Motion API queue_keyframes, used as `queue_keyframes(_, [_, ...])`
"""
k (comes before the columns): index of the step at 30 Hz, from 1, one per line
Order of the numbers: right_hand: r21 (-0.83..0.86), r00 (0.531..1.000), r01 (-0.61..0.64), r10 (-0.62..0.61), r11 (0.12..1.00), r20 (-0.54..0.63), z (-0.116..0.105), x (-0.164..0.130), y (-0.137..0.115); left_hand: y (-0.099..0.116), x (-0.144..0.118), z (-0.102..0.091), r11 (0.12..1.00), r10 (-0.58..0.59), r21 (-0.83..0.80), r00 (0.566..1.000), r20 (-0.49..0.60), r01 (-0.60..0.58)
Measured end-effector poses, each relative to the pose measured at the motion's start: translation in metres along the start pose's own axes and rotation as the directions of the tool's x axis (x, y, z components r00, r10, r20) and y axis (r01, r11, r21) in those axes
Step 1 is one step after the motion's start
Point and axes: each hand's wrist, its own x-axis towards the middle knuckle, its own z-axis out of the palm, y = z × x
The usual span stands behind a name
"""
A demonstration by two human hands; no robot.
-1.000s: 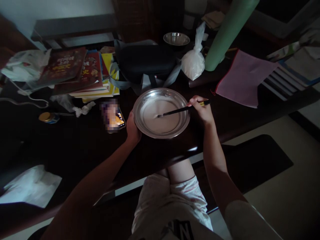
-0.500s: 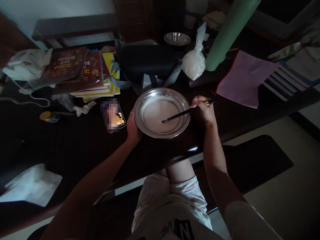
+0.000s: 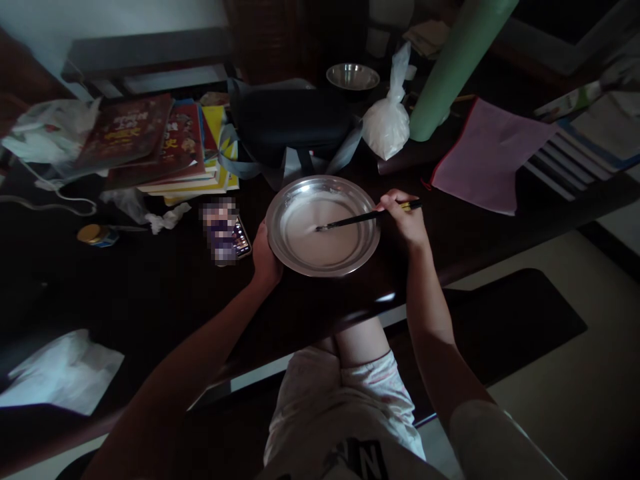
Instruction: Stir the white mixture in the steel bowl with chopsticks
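Observation:
A shallow metal bowl [image 3: 373, 250] sits in front of me on the dark table, with a smooth, pale, milky mixture [image 3: 325, 243] covering its bottom. My left hand [image 3: 265, 253] is closed on the bowl's left rim, thumb at the top edge and the other fingers hidden beneath. From the right, my right hand [image 3: 405, 217] grips black chopsticks [image 3: 353, 219] with gold bands near the upper end. Their tips dip into the mixture near the bowl's middle, where a small swirl shows.
Left of the bowl lies a lit phone [image 3: 227, 233], with a small gold-lidded jar [image 3: 97, 235] farther left. Behind stand a black bag [image 3: 295, 123], a knotted bag of white powder [image 3: 387, 127], a green cylinder [image 3: 460, 70] and another metal bowl [image 3: 353, 77]. Books [image 3: 185, 143] are piled back left.
The chopstick tips have moved slightly left and away from me through the mixture, and my right hand has shifted a little left. My left hand stays on the rim.

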Motion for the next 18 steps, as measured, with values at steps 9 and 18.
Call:
queue_keyframes(9, [-0.002,1.0,0.013,-0.013,1.0,0.013,-0.0004,-0.0007,-0.0014,0.0017,0.0002,0.0002,0.999,-0.035,-0.003,0.999,-0.006,0.035])
queue_keyframes(18, [-0.022,0.998,0.014,-0.012,1.0,0.059,-0.0025,-0.0003,0.0021,0.0005,0.0025,-0.0057,1.0,-0.006,0.005,0.999,0.039,0.006])
